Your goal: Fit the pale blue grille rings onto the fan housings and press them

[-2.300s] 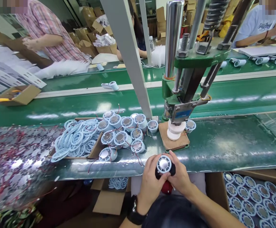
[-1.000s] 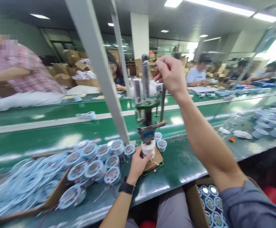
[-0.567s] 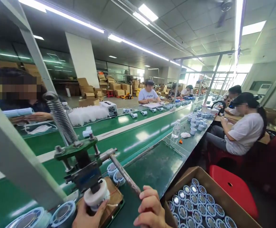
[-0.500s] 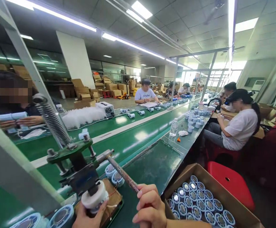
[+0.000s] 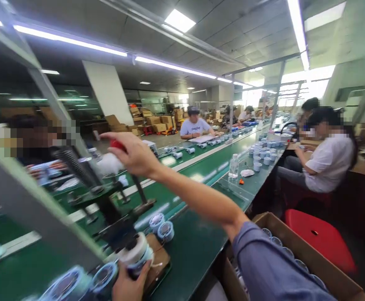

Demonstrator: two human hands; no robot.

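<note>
At about eight o'clock, low in view, the left hand grips the round white part seated under the hand press. Toward ten o'clock the right hand clasps the red-knobbed lever, raised high; judging by that, removing the part remains.

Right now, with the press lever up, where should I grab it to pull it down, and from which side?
Grip the red knob at the lever's top end, where the right hand sits now. The rod slants up from the press, so its tip likely gives most leverage. Come from above, on your own side, palm over the knob. The left hand stays low by the white part.
</note>
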